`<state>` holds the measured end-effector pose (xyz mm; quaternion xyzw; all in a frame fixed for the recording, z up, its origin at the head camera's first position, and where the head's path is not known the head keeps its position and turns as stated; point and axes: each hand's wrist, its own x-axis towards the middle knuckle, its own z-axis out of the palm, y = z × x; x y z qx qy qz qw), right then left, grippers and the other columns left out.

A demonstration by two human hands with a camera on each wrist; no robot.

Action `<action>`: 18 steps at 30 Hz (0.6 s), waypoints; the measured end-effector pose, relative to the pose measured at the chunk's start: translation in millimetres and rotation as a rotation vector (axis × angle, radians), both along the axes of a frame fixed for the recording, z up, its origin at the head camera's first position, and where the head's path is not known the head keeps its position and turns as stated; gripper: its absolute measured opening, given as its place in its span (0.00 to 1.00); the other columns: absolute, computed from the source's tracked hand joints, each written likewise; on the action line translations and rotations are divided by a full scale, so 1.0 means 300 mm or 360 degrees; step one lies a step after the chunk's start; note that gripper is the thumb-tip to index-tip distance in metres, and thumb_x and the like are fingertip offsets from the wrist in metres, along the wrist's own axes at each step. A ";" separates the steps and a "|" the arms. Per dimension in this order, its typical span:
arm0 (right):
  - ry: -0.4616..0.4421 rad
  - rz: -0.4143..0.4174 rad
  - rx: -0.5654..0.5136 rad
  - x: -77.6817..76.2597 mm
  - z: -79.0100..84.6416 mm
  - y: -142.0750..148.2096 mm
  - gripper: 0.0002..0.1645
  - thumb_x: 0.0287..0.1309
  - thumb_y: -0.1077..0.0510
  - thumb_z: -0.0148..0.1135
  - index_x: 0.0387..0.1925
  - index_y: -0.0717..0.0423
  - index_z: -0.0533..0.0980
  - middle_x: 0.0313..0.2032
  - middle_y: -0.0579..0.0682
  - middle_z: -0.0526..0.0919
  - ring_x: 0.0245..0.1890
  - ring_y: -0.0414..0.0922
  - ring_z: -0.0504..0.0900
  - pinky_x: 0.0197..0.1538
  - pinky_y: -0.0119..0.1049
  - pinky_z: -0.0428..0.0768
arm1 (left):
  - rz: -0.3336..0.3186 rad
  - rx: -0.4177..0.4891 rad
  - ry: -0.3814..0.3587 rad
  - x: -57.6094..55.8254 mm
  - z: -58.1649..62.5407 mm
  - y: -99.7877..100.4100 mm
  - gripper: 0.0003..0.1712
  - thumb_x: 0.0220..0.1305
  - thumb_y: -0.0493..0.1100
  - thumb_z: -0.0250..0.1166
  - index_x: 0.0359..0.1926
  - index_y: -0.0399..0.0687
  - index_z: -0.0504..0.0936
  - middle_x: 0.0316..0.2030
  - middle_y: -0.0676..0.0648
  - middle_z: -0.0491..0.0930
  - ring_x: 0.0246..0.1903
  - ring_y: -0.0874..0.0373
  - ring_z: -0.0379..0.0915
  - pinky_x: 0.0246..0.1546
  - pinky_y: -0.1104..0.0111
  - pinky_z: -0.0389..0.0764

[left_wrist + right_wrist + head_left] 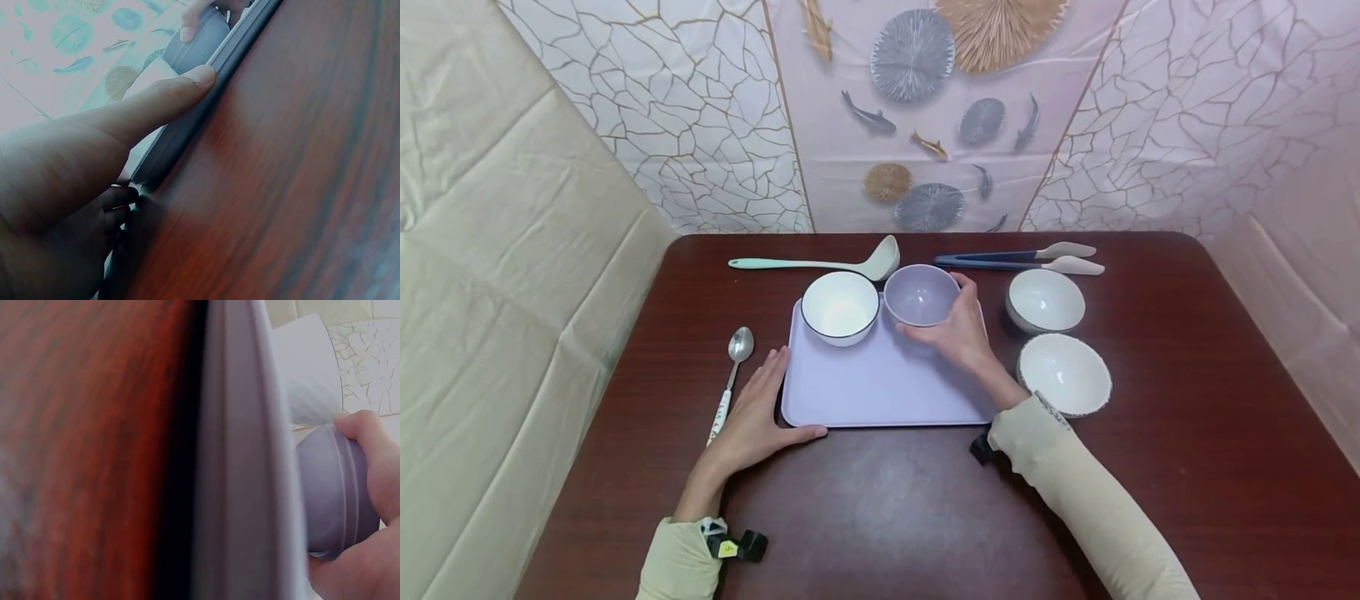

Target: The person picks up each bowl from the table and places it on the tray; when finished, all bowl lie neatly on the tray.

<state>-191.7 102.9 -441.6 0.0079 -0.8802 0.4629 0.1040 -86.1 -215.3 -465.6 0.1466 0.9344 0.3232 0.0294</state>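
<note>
A lavender tray (880, 387) lies in the middle of the table. On its back right part sits a purple bowl (919, 298), gripped by my right hand (958, 333) with the thumb on the near side and fingers round the right side. The right wrist view shows the bowl's ridged outside (331, 494) between thumb and fingers. Beside it on the tray's back left is a white bowl (840, 310) with a dark rim. My left hand (756, 421) rests at the tray's front left corner, fingers extended along the left side, thumb along the front edge.
Two white bowls, one farther back (1047, 298) and one nearer (1064, 375), stand right of the tray. Behind it lie a pale green ladle (820, 264) and blue-handled tongs (1000, 260). A spoon (739, 348) lies left, partly behind my left hand. Draped cloth walls surround the table.
</note>
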 end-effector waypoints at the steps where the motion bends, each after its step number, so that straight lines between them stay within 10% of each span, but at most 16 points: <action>1: 0.0003 -0.0003 0.0002 0.001 -0.002 0.001 0.69 0.27 0.43 0.86 0.67 0.60 0.56 0.60 0.57 0.67 0.58 0.52 0.71 0.60 0.43 0.69 | -0.0003 -0.0001 -0.0001 0.000 0.000 0.000 0.75 0.41 0.73 0.73 0.78 0.44 0.43 0.76 0.43 0.44 0.74 0.47 0.35 0.68 0.44 0.48; 18: -0.0020 0.0053 -0.0063 -0.001 -0.019 0.011 0.69 0.29 0.45 0.86 0.68 0.57 0.53 0.61 0.56 0.64 0.59 0.50 0.69 0.62 0.40 0.66 | 0.0004 -0.0013 0.0009 -0.004 -0.012 0.006 0.74 0.40 0.74 0.73 0.78 0.47 0.43 0.76 0.44 0.44 0.75 0.48 0.36 0.68 0.43 0.47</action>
